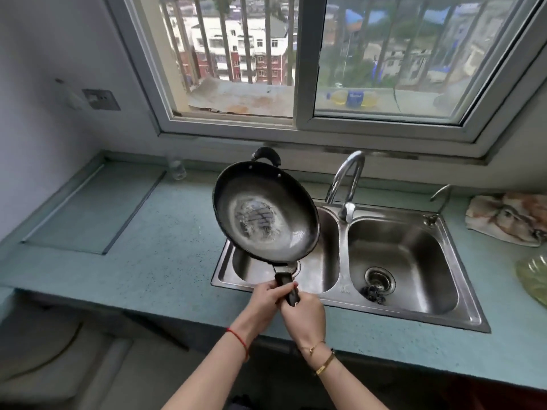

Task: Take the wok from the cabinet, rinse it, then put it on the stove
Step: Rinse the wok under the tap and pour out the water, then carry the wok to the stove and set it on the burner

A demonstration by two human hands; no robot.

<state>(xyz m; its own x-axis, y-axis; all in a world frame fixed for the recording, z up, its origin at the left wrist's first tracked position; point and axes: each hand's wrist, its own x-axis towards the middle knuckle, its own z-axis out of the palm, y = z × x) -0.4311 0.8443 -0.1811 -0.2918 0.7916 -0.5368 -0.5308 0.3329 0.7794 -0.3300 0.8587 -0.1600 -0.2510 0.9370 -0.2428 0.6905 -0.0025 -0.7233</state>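
Note:
A black wok [293,202] with a pale worn patch in its bottom is held tilted over the left basin of the steel double sink [461,294]. Its long handle points toward me, and a small loop handle sits on its far rim. My left hand [266,300] and my right hand [302,315] both grip the long handle, left in front, right behind it. The chrome tap [344,184] stands behind the divider between the basins; no water runs from it that I can see. No stove shows in view.
A flat rectangular recessed panel [88,208] lies in the teal counter at left, with a clear glass [176,168] behind it. A patterned cloth [506,217] and a green plastic bag [532,276] sit right of the sink. A small second tap [441,196] stands at the right basin. The window is behind.

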